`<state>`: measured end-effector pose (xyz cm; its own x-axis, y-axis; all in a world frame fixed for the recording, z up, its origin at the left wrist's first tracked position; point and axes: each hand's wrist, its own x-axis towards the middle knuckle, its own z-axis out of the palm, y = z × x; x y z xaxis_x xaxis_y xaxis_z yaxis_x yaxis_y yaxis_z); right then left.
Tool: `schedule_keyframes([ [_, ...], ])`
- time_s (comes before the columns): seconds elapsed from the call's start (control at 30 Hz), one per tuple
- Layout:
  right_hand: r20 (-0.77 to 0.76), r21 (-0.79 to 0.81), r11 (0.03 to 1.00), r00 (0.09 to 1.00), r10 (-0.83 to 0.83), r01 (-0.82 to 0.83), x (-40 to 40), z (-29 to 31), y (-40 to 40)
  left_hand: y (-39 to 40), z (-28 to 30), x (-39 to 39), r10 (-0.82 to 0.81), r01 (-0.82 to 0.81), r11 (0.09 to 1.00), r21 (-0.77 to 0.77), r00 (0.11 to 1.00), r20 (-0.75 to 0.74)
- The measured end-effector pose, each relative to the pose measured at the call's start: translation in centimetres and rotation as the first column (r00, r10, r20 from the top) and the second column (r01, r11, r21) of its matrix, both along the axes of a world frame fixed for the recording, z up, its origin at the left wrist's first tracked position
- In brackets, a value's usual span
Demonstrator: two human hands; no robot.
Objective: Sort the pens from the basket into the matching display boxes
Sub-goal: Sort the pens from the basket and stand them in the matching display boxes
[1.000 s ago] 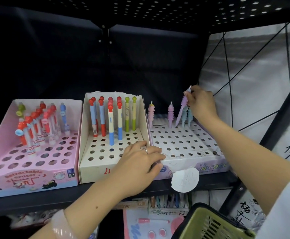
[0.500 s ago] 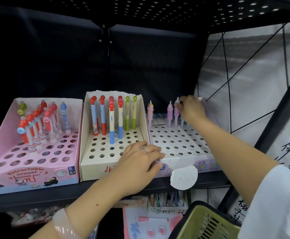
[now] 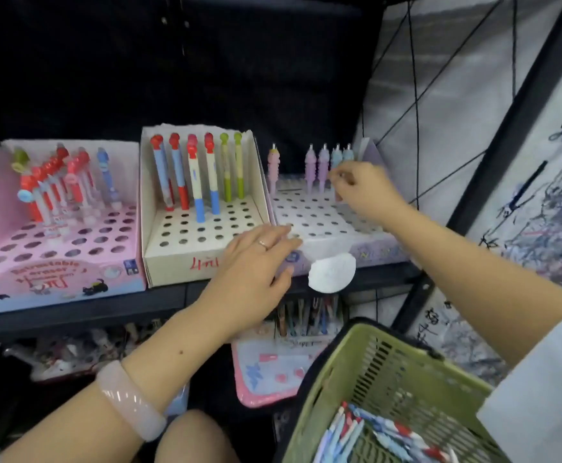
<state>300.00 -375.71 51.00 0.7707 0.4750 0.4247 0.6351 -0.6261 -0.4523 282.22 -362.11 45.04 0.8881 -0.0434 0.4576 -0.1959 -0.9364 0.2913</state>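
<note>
On the shelf stand three display boxes: a pink box [image 3: 55,262], a cream box [image 3: 179,262] and a lilac box [image 3: 376,252]. In the lilac box's back row stand a pink pen [image 3: 272,165], two purple pens [image 3: 316,163] and pale blue pens [image 3: 341,157]. My right hand [image 3: 364,190] hovers just in front of those pens with fingers loosely curled, holding nothing. Across the front edges of the cream and lilac boxes rests my left hand [image 3: 256,262], its fingers relaxed. The green basket [image 3: 383,372] at the lower right holds several loose pens [image 3: 369,436].
Red, blue and green pens fill the back rows of the pink and cream boxes. A white round tag [image 3: 331,272] hangs from the lilac box's front. A black shelf post [image 3: 493,155] slants up on the right. A lower shelf holds more stationery [image 3: 306,319].
My right hand set the purple pen upright into the lilac box's back row, let go and drew back a little. The view tilted down, showing more of the basket.
</note>
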Motion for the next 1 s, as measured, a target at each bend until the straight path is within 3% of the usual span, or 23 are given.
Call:
schedule_keyframes([
  [0.1, -0.067, 0.069, 0.985, 0.984, 0.163, -0.158, -4.8, -1.1, -2.9, -2.7, -1.4, -1.8, -0.049, 0.057, 0.994, -0.094, 0.995, 0.088],
  [0.23, -0.194, 0.069, 0.955, 0.936, 0.295, -0.287, -10.5, -6.3, -7.5, -6.3, -4.8, -3.1, -0.186, 0.186, 0.975, -0.125, 0.982, 0.017],
  [0.33, -0.35, -0.105, 0.959, 0.913, 0.212, -0.263, -12.7, -12.5, -10.4, -7.9, -7.9, -3.4, -0.224, 0.2, 0.958, -0.206, 0.969, -0.102],
  [0.43, -0.564, -0.384, 0.876, 0.825, 0.027, -0.292, -13.3, -20.0, -12.6, -8.6, -10.6, -4.0, -0.212, 0.161, 0.949, -0.27, 0.962, -0.172],
  [0.47, -0.66, -0.388, 0.887, 0.748, -0.077, -0.251, -13.5, -22.5, -13.0, -8.7, -11.2, -4.2, -0.21, 0.147, 0.941, -0.303, 0.96, -0.187],
  [0.57, -0.872, -0.339, 0.939, 0.395, -0.289, -0.062, -14.4, -28.4, -12.9, -9.0, -12.6, -4.6, -0.205, 0.102, 0.924, -0.368, 0.945, -0.254],
  [0.7, -0.947, -0.26, 0.918, 0.105, -0.302, 0.299, -14.9, -32.7, -10.7, -9.0, -13.2, -4.5, -0.201, 0.073, 0.9, -0.43, 0.944, -0.26],
  [0.8, -0.969, -0.173, 0.843, 0.066, -0.239, 0.509, -15.3, -34.1, -8.3, -9.0, -13.1, -4.5, -0.196, 0.057, 0.873, -0.485, 0.95, -0.242],
  [1.0, -0.979, -0.115, 0.737, 0.049, -0.197, 0.666, -15.5, -34.8, -5.8, -9.1, -13.2, -4.4, -0.223, 0.042, 0.839, -0.542, 0.936, -0.274],
])
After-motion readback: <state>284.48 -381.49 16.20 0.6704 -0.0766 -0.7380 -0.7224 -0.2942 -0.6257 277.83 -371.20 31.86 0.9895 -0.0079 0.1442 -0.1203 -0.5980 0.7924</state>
